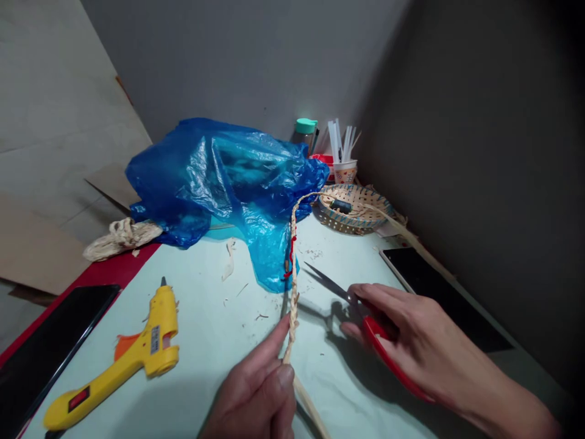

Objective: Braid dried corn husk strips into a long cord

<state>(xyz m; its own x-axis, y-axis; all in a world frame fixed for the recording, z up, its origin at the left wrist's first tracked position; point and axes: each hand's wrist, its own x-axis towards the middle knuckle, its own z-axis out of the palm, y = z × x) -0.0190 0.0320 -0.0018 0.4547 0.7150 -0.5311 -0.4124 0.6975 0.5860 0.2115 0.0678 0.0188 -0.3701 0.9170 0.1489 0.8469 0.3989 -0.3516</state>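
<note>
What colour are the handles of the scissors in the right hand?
Red, on the scissors, clearest in the head view.

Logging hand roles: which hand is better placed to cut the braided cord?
Right, probably: the right hand holds the red scissors, tips near the braided cord; the left hand pinches it.

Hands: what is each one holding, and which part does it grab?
The left hand pinches the braided cord low down, between thumb and fingers. The right hand holds the red scissors by their handles.
</note>
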